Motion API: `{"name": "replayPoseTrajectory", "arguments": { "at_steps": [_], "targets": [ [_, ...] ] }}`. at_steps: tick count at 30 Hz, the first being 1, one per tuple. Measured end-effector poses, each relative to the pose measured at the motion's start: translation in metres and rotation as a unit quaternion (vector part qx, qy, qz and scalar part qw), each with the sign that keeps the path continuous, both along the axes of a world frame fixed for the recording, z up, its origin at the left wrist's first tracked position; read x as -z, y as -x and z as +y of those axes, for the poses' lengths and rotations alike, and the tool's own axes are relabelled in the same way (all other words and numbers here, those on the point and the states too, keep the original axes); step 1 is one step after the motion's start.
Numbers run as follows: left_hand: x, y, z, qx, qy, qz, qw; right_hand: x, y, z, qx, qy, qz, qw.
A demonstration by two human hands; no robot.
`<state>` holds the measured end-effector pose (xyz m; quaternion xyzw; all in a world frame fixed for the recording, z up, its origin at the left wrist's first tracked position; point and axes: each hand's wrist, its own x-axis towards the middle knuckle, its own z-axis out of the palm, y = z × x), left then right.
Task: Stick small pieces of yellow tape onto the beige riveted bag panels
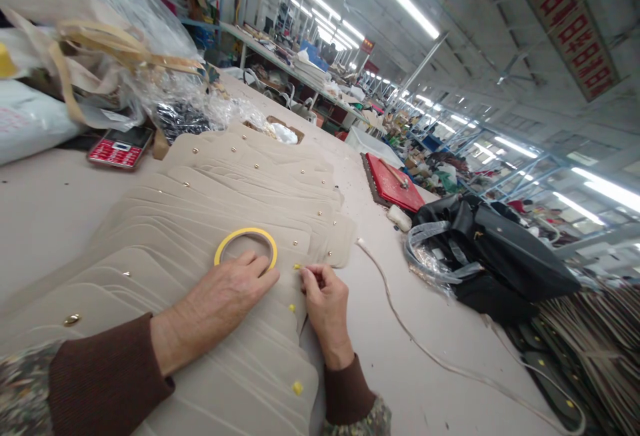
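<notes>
Beige flat panels (200, 206) with small metal fittings lie overlapped in a fanned stack on the table. My left hand (225, 296) has its fingers curled on the near edge of a roll of yellow tape (246, 231), which rests over the panels. My right hand (325, 303) is closed in a pinch at the panels' right edge, its fingertips beside a small yellow tape piece (297, 267). What sits between those fingertips is hidden. Two more yellow tape bits, one at mid-edge (292, 307) and one nearer me (297, 388), cover spots on the panels.
A red-keyed phone (120, 148) and plastic-wrapped bundles (100, 56) lie at left. To the right are a red board (393, 183) with a hammer (397, 175), a black bag (493, 249), a pale cord (425, 349) and stacked dark pieces (580, 356).
</notes>
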<state>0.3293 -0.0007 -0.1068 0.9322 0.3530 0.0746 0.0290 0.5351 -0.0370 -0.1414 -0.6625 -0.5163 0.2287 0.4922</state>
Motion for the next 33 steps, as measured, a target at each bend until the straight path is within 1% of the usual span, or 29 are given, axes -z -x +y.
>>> {"name": "replayPoseTrajectory", "arguments": {
  "at_steps": [3,7,10,13,15,18,20,23,24,26,29,31,33],
  "targets": [
    [-0.004,-0.001,0.001,-0.005,0.014,0.018,1.000,0.002,0.004,0.000,-0.016,-0.011,-0.073,0.997],
    [-0.006,-0.002,0.002,-0.002,0.013,0.019,1.000,0.001,0.010,0.006,-0.008,-0.014,-0.148,0.989],
    [-0.004,-0.003,0.001,0.001,0.005,0.005,1.000,-0.002,0.014,0.013,-0.022,-0.019,-0.211,0.977],
    [0.003,-0.002,-0.003,0.025,-0.009,-0.018,0.999,-0.005,0.017,0.020,-0.030,0.013,-0.233,0.972],
    [0.007,0.000,-0.005,0.056,-0.035,-0.050,0.997,-0.005,0.018,0.023,-0.023,0.024,-0.223,0.974],
    [0.008,0.007,-0.004,0.089,-0.084,-0.129,0.984,-0.004,0.014,0.024,-0.035,0.000,-0.186,0.982],
    [0.006,0.011,-0.001,0.093,-0.095,-0.187,0.973,-0.007,0.009,0.020,-0.041,-0.015,-0.127,0.991],
    [0.004,0.015,0.002,0.105,-0.085,-0.269,0.953,-0.018,0.001,0.007,-0.036,-0.031,-0.014,0.999],
    [0.004,0.016,0.003,0.112,-0.082,-0.289,0.947,-0.023,0.000,0.001,-0.046,-0.037,0.009,0.998],
    [0.007,0.015,0.004,0.123,-0.082,-0.311,0.939,-0.033,0.002,-0.010,-0.096,-0.058,0.014,0.994],
    [0.013,0.013,0.003,0.120,-0.085,-0.316,0.937,-0.043,0.011,-0.023,-0.184,-0.120,-0.066,0.973],
    [0.016,0.012,0.001,0.114,-0.072,-0.315,0.939,-0.044,0.017,-0.025,-0.208,-0.163,-0.133,0.955],
    [0.017,0.012,0.000,0.108,-0.054,-0.312,0.942,-0.042,0.020,-0.025,-0.211,-0.195,-0.179,0.941]
  ]
}}
